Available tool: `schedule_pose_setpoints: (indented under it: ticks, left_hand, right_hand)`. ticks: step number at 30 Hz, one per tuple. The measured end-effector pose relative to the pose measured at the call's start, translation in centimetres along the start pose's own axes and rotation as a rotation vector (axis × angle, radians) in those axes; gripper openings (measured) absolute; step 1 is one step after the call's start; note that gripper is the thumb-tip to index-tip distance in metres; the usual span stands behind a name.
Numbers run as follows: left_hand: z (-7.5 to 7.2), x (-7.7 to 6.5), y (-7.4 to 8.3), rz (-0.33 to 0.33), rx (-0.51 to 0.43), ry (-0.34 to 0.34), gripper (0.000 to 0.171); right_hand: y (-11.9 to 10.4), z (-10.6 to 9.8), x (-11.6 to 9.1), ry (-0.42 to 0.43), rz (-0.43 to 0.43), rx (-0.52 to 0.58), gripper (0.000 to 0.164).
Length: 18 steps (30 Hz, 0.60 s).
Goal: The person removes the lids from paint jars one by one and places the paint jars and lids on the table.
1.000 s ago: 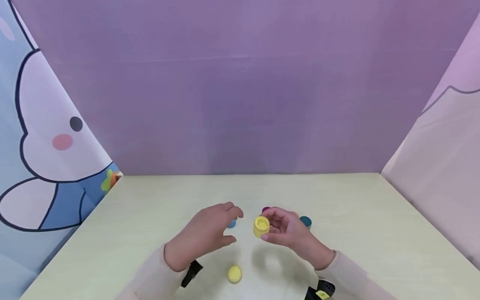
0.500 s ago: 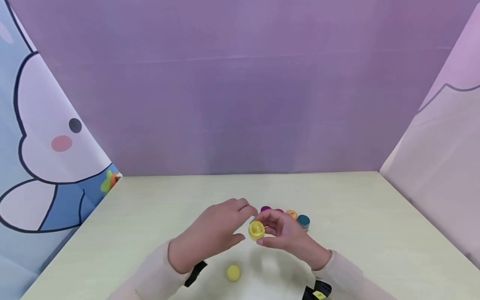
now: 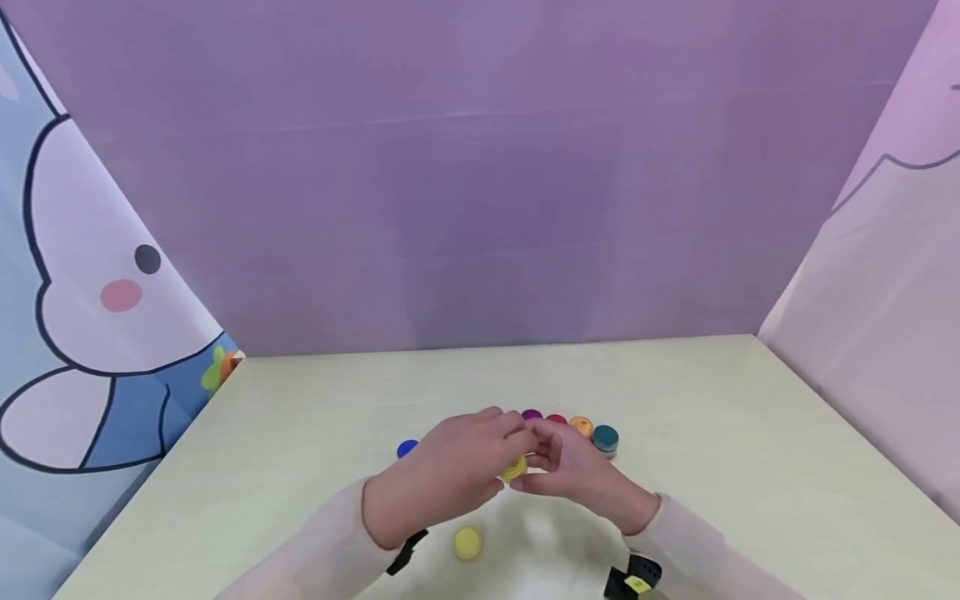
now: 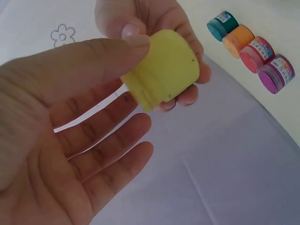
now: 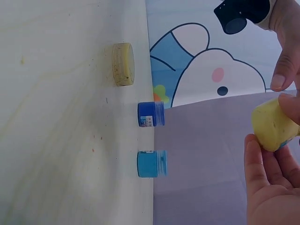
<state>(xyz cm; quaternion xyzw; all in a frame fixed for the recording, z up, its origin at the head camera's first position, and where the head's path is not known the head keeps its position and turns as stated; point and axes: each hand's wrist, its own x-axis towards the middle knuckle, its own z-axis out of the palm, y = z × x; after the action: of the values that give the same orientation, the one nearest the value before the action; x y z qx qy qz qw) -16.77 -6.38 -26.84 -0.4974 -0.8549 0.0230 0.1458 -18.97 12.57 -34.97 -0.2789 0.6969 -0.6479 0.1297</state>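
My right hand (image 3: pixel 581 482) pinches a yellow paint jar (image 3: pixel 514 468) above the middle of the table, thumb on one side and fingers on the other. From the left, my left hand (image 3: pixel 453 462) reaches over the jar and hides part of it in the head view. In the left wrist view its thumb overlaps the jar (image 4: pixel 168 70) and its other fingers stay extended. Whether that thumb touches is unclear; the right wrist view has its tip (image 5: pixel 280 80) just beside the jar. A ridged yellow lid (image 3: pixel 467 543) lies on the table below the hands.
Behind the right hand stands a row of small jars: purple (image 3: pixel 532 414), red (image 3: pixel 557 419), orange (image 3: pixel 581 426) and teal (image 3: pixel 605 439). Left of them are a dark blue jar (image 3: pixel 407 448) and a light blue jar (image 5: pixel 147 164). A purple backdrop (image 3: pixel 510 208) closes off the table's far side.
My left hand has moved right until its fingers overlap the yellow jar. My right hand has brought the jar slightly left and tilted it. The dark blue jar has come into view.
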Motion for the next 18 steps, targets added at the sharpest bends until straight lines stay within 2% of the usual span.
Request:
schedule_pose_setpoints:
  ticks: [5,10,18]
  left_hand:
    - [0.28,0.13,0.02,0.016,0.019,-0.012,0.031]
    - [0.64,0.17,-0.03,0.046,-0.002,0.008,0.025]
    - [0.81,0.06,0.14,0.054,-0.005,0.013,0.030]
  right_hand:
    - [-0.10,-0.03,-0.02,-0.043,-0.014,0.050,0.048]
    - [-0.20,-0.04,-0.03,-0.052,0.008,0.031,0.049]
    - [-0.02,-0.03,0.05,-0.070,0.008,0.017,0.050]
